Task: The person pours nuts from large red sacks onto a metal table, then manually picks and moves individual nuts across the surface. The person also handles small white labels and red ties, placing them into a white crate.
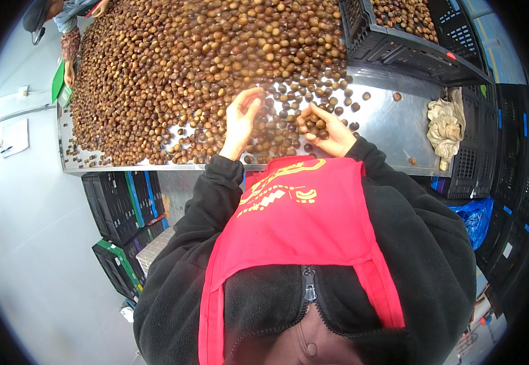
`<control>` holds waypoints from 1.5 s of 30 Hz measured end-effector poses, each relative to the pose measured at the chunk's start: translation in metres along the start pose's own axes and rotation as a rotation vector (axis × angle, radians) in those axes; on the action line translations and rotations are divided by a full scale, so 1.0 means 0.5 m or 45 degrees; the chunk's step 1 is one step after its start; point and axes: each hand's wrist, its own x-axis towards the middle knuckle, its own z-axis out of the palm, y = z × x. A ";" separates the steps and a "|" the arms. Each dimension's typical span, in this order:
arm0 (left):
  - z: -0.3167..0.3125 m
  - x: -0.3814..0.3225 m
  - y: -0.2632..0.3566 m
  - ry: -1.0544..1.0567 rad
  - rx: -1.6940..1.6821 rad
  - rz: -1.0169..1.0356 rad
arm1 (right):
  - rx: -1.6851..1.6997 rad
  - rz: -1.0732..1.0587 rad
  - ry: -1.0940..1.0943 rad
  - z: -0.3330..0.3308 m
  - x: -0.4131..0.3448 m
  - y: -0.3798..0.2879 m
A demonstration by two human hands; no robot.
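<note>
Many round brown nuts [191,68] lie heaped over a metal table [383,105], thinning out towards the right. My left hand [242,119] is held at the near side of the heap, thumb and fingers a little apart; whether a nut is between them cannot be told. To its right, my right hand [330,130] is curled with the palm side up around several nuts [315,125]. Loose nuts lie between and around both hands, some of them blurred. A few single nuts [397,96] rest farther right on the bare metal.
A black plastic crate [410,50] holding nuts stands at the back right. Crumpled beige gloves or cloth [446,123] lie at the table's right end. Another person's hand [69,75] is at the far left by a green scoop or dustpan [58,82]. Stacked black crates [118,205] stand below left.
</note>
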 end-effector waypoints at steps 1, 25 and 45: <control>-0.004 -0.002 -0.002 0.001 0.009 -0.053 | -0.008 0.003 -0.020 0.000 0.002 0.001; 0.007 0.008 0.000 -0.021 0.972 0.689 | -0.027 -0.015 0.125 -0.016 -0.001 0.002; 0.116 0.015 0.024 -0.146 0.907 0.741 | 0.107 -0.121 -0.044 -0.005 0.000 -0.006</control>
